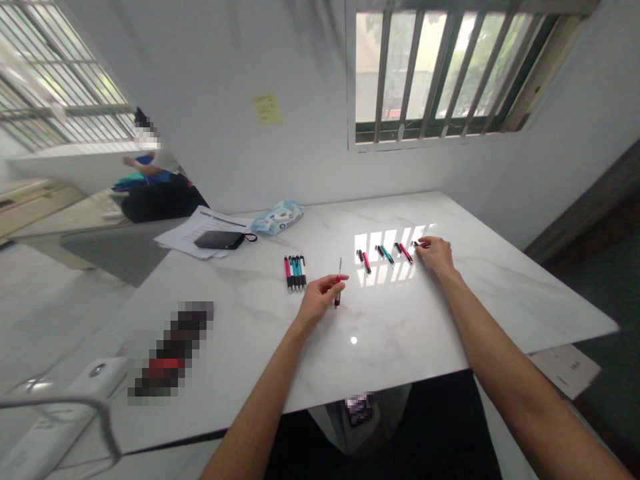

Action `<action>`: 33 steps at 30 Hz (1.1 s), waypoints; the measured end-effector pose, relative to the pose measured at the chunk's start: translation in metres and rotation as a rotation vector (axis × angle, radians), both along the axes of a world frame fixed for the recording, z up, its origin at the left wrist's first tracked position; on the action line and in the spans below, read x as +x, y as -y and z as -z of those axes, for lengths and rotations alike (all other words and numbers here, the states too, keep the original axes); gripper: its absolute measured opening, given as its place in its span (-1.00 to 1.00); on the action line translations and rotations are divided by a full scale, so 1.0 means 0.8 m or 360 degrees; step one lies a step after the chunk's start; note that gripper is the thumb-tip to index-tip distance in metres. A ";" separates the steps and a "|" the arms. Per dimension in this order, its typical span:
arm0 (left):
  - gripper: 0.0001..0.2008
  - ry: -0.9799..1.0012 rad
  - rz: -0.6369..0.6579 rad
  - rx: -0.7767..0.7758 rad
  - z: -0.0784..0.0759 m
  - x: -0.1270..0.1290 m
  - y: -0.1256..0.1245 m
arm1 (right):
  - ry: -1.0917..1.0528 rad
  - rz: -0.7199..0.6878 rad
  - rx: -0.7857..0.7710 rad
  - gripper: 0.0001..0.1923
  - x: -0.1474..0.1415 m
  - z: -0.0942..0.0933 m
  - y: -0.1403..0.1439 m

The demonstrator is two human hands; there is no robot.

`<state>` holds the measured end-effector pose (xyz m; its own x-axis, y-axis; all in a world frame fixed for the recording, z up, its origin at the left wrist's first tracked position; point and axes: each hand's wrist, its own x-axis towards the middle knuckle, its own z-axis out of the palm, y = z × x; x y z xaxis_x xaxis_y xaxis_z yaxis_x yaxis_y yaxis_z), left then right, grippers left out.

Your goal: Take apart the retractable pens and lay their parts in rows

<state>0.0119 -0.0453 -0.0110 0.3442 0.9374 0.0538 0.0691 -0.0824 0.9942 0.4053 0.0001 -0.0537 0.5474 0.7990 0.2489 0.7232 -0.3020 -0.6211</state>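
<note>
On the pale worktop (250,347), head view: the left hand (318,298) holds a red-and-black pen (338,300) nearly upright, its grip clamped on the barrel between thumb and fingers; a thin refill (341,265) stands bare above the barrel; the right hand (438,255) reaches forward on the far right, its grip drawn together on what appears to be a small black part (415,244), at or very near the surface; just left of it lie three coloured barrels, a red one (406,253), a blue one (387,254) and another red one (367,262), each with a short black piece beside it; a row of pens (295,273) lies side by side to the left of the held pen, near the left hand but apart from it. For good handling, the left hold would best stay low on the barrel and the refill point upward, lest it slide out; the small part calls for a light fingertip pinch and a gentle release, since round pieces may roll; the nearest red barrel should be left undisturbed by the knuckles; whether the held pen contains a spring cannot be told.
</note>
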 end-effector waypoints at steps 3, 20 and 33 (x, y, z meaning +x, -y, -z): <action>-0.51 -0.0009 -0.0008 -0.0005 -0.002 0.000 0.002 | 0.0013 0.0002 -0.0009 -0.66 -0.001 -0.001 0.001; -0.56 0.0067 -0.0063 0.0110 -0.002 0.003 0.002 | -0.0679 -0.1241 0.0369 -0.64 -0.223 -0.075 0.070; -0.65 -0.0147 -0.0026 0.0354 0.005 0.000 0.005 | -0.1441 -0.0980 0.0646 -0.64 -0.244 -0.085 0.076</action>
